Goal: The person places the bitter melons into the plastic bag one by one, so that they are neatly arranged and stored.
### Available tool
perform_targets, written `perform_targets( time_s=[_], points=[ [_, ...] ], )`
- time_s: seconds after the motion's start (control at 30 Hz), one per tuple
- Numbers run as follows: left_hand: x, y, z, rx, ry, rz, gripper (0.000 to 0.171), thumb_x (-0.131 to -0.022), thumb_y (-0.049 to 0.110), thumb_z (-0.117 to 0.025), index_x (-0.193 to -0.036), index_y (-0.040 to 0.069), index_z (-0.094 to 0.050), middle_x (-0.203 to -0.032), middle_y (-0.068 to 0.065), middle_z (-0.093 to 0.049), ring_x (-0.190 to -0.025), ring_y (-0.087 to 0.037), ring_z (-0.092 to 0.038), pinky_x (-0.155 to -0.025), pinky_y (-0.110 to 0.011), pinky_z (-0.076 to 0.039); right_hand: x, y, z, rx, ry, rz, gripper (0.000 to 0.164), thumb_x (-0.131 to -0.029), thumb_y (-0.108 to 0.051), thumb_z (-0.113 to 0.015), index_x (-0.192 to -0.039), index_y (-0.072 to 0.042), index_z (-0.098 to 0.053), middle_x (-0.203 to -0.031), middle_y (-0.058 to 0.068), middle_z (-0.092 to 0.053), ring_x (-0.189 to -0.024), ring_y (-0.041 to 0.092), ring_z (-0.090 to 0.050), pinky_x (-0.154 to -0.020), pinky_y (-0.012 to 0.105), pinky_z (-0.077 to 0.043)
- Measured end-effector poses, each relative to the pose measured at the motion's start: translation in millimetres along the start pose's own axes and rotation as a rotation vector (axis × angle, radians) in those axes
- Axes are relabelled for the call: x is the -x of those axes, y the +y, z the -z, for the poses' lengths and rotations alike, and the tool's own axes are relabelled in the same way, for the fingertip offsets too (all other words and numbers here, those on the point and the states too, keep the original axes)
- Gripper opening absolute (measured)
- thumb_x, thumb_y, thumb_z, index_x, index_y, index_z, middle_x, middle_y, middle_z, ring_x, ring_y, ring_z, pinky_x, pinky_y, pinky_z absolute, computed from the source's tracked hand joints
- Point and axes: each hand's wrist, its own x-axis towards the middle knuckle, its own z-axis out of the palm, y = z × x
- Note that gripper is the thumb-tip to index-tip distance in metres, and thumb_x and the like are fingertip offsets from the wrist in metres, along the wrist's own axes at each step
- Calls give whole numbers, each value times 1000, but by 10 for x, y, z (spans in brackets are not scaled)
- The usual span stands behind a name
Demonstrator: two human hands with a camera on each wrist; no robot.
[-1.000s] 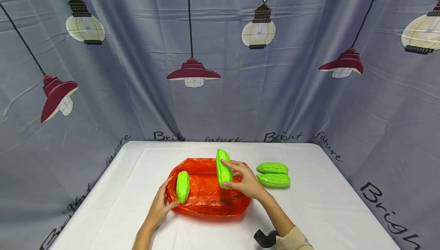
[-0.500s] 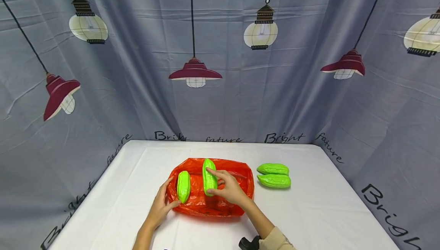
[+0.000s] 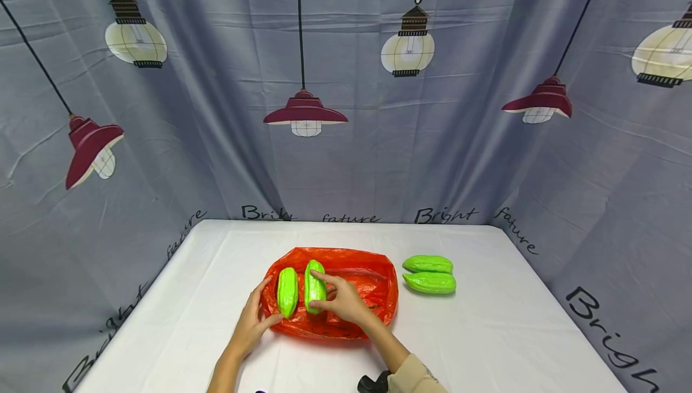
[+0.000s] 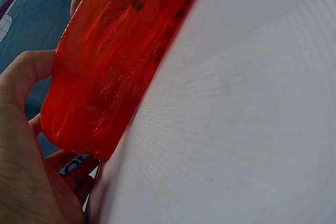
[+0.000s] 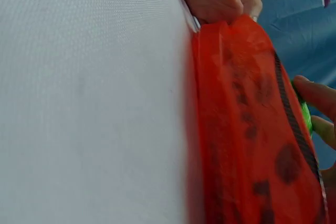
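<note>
A red plastic bag [image 3: 373,282] lies with its mouth spread wide on the table. My left hand [image 3: 253,321] holds its left rim, thumb on the inner side; the left wrist view shows the bag wall [image 4: 100,82] between thumb and fingers. Inside, a ribbed green bitter gourd [image 3: 288,294] lies near that rim. Just right of it, my right hand [image 3: 343,303] grips a second bitter gourd [image 3: 313,288] between thumb and fingers, within the bag's mouth. The right wrist view shows only a sliver of this gourd [image 5: 306,116], behind the bag.
Two more bitter gourds [image 3: 429,283] lie side by side on the white table [image 3: 503,321], right of the bag. A black device [image 3: 373,383] sits at my right wrist by the beige sleeve [image 3: 413,378]. Grey-blue curtains [image 3: 346,170] with printed lamps stand behind the table.
My right hand has carried its bitter gourd left and lower, from above the bag's right half to beside the first gourd. The left hand has stayed on the rim.
</note>
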Motion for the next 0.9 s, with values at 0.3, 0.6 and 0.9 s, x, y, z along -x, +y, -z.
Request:
perform_targets(
  time_s=[0.3, 0.6, 0.9],
  points=[
    [7, -16, -2, 2, 1, -1, 77, -74, 9, -71, -140, -1, -31, -137, -30, -34, -125, -47, -31, -98, -63, -22, -47, 81, -121, -97, -17, -23, 66, -73, -19, -77, -134, -13, -51, -119, 18, -57, -80, 20, -65, -60, 23, -52],
    [-3, -14, 3, 1, -1, -9, 77, -75, 8, -70, -140, -1, -31, -136, -30, -35, -124, -46, -33, -98, -62, -24, -69, 95, -179, -46, -35, -47, 65, -75, -21, -76, -134, -15, -50, -122, 18, -56, -83, 20, -64, -61, 22, -51],
    [0, 4, 2, -3, 3, -14, 76, -75, 7, -71, -139, -3, -31, -136, -30, -35, -124, -45, -33, -97, -62, -25, -88, 105, -222, -6, -51, -57, 63, -75, -23, -76, -133, -18, -51, -119, 17, -57, -80, 15, -63, -57, 22, -50]
  ],
)
